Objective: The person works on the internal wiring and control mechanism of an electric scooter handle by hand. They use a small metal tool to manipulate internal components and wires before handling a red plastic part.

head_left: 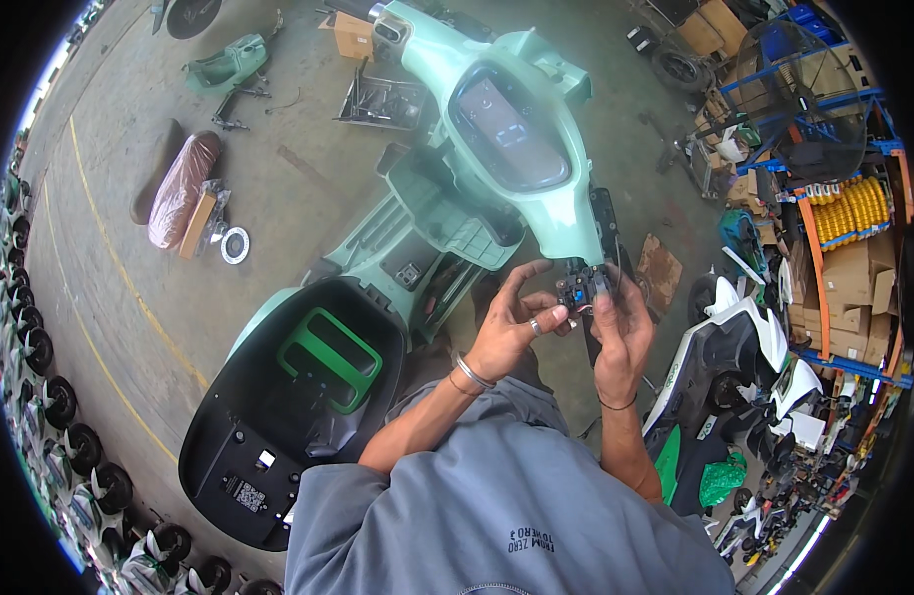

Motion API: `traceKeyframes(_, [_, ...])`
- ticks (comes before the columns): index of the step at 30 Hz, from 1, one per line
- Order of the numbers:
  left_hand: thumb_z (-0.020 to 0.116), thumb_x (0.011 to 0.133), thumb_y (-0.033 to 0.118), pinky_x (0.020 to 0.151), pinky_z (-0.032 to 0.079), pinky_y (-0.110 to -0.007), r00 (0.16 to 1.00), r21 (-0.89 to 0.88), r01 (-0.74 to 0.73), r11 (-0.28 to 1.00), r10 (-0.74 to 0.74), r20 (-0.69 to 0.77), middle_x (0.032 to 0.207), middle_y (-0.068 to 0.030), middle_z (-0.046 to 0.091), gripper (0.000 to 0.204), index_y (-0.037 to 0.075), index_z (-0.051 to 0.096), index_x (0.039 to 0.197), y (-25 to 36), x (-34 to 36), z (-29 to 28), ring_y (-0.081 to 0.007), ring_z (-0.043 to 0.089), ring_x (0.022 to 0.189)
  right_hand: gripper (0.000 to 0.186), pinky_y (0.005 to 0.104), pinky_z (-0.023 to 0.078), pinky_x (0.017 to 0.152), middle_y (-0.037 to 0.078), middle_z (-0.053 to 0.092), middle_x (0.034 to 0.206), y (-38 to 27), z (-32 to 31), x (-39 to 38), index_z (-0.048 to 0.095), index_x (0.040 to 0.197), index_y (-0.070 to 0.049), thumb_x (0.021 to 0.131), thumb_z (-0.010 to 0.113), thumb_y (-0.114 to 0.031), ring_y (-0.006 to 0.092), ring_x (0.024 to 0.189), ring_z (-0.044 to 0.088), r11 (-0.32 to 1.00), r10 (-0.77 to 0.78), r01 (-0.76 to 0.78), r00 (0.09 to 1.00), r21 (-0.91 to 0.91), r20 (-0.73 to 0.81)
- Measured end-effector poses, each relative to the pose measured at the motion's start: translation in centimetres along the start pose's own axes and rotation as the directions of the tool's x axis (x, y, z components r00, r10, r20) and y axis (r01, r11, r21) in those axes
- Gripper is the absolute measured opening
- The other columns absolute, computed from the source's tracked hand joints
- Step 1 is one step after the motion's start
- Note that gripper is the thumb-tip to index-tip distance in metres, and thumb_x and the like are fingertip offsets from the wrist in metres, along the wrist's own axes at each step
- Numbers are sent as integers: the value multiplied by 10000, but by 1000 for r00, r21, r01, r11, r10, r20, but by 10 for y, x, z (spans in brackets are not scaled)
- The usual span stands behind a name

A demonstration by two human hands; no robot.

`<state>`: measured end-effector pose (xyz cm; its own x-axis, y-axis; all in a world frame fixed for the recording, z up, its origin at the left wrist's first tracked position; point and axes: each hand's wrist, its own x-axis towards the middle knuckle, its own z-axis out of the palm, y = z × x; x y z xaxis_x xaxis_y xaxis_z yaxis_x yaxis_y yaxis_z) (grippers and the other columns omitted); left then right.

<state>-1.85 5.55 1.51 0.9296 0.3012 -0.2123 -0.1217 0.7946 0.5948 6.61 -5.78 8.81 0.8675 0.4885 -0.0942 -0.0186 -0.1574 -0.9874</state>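
Note:
A mint-green scooter [561, 221] stands ahead of me, with a dashboard screen [501, 124] in its handlebar cover and an open black under-seat compartment [229, 446] holding a green frame [355, 392]. A small black switch assembly [579, 288] with a blue part sits at the end of the handlebar cover. My left hand [516, 332] pinches it from the left with thumb and curled fingers, a metal ring on one finger. My right hand [620, 337] grips it from the right, thumb on its front; some fingers are hidden behind it.
A wrapped seat [179, 188], metal tray [377, 101] and loose green body panel [224, 64] lie on the concrete floor [120, 258]. A white scooter [700, 367], shelving with cartons [844, 288] and yellow coils [849, 208] stand at the right. A row of scooters [85, 446] lines the left.

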Motion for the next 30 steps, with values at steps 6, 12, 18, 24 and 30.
traceKeyframes(6, [718, 892, 95, 808, 525, -334, 1000, 16, -13, 1000, 13, 5, 940, -109, 649, 674, 1, 315, 1423, -1, 1, 0, -187, 649, 875, 441, 273, 488, 857, 119, 617, 1155, -1, 0, 1, 494, 1320, 108, 979, 605, -149, 145, 980, 599, 999, -12, 13, 1000, -37, 3])
traceKeyframes(12, [720, 889, 95, 811, 526, -336, 1000, 2, -10, 1000, 10, 2, 941, -109, 648, 683, 1, 311, 1427, -1, 1, 0, -189, 647, 877, 440, 276, 483, 875, 128, 617, 1163, 0, 0, 0, 492, 1324, 109, 980, 601, -143, 147, 1003, 597, 1000, -8, 7, 1000, -28, -4])
traceKeyframes(18, [724, 889, 104, 808, 526, -332, 1000, 10, -7, 1000, 7, 12, 942, -109, 647, 691, -9, 311, 1431, -1, 1, -1, -184, 645, 872, 449, 278, 487, 862, 122, 618, 1145, 1, 0, 0, 490, 1325, 109, 978, 606, -152, 148, 981, 599, 1000, -13, 13, 1000, -25, -5])
traceKeyframes(24, [724, 889, 107, 805, 525, -332, 1000, 10, 0, 1000, 0, 6, 934, -105, 646, 692, -14, 315, 1433, -1, 1, -1, -182, 642, 870, 455, 281, 492, 847, 117, 623, 1115, 1, -1, 0, 494, 1315, 110, 975, 612, -169, 145, 953, 603, 1000, -11, 11, 1000, -28, -4])
traceKeyframes(30, [720, 890, 100, 808, 525, -330, 1000, 10, 1, 1000, -1, 5, 932, -102, 646, 687, -14, 316, 1433, 0, 1, 0, -179, 642, 874, 450, 280, 493, 841, 117, 624, 1105, 0, 0, 1, 500, 1308, 109, 974, 613, -169, 143, 944, 602, 999, -9, 9, 1000, -38, 0])
